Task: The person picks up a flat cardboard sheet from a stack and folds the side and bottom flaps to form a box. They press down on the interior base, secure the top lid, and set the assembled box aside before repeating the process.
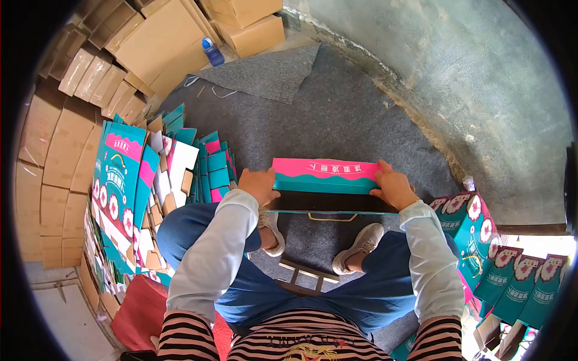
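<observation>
A printed pink-and-teal cardboard box [328, 177] is held between my two hands, above the floor and between my knees. Its near side is open, showing a dark inside, and a yellow cord handle [332, 218] hangs at the near edge. My left hand [257, 185] grips the box's left end, thumb toward the opening. At the right end, my right hand [394, 185] is closed on the pink flap and side wall, fingers over the top edge. The palms and some fingertips are hidden.
Flattened teal-and-pink cartons [123, 186] lean in a stack at left. Brown cardboard boxes [60, 180] are piled behind them. Finished-looking printed boxes [466, 234] stand at right. A blue bottle [212, 53] stands near a grey mat [271, 75]. A concrete wall [469, 90] curves along the right.
</observation>
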Tool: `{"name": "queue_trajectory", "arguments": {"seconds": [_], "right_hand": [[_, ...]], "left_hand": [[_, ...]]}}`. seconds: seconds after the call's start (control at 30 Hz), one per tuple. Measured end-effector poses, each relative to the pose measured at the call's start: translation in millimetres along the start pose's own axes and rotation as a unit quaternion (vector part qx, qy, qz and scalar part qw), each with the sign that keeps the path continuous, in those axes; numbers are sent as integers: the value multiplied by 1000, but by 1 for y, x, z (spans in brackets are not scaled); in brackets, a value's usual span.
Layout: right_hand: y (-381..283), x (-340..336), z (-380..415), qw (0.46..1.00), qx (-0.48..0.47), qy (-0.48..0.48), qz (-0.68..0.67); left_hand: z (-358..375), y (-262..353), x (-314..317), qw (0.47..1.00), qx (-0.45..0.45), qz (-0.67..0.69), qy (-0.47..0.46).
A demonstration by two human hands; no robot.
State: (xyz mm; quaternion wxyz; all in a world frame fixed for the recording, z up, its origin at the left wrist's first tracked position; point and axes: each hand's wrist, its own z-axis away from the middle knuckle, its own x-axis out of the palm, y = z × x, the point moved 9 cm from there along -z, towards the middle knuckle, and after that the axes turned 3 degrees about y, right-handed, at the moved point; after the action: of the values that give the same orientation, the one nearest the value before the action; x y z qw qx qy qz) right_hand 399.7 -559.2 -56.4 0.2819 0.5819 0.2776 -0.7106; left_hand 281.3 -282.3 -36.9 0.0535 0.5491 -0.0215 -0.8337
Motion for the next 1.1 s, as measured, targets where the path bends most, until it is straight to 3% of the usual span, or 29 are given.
{"name": "queue_trajectory", "arguments": {"seconds": [0.1, 0.3, 0.5, 0.7, 0.9, 1.0, 1.1], "right_hand": [[-2, 1, -7, 1000, 2, -5, 13], [-6, -6, -11, 1000, -9, 7, 7], [-11, -4, -16, 999, 11, -29, 33], [-15, 0, -20, 999, 15, -31, 35], [-20, 9, -24, 999, 9, -5, 33], [-19, 9, -25, 999, 8, 5, 32], [-16, 14, -25, 1000, -2, 14, 19]], "left_hand": [[-9, 4, 0, 1000, 14, 0, 12], [-35, 29, 18, 983, 85, -146, 71], [-52, 36, 46, 968, 139, -208, 37], [-53, 41, 54, 957, 197, -201, 76], [-50, 42, 61, 944, 199, -231, 127], [-49, 33, 51, 962, 186, -164, 110], [-29, 10, -2, 990, 82, -107, 30]]}}
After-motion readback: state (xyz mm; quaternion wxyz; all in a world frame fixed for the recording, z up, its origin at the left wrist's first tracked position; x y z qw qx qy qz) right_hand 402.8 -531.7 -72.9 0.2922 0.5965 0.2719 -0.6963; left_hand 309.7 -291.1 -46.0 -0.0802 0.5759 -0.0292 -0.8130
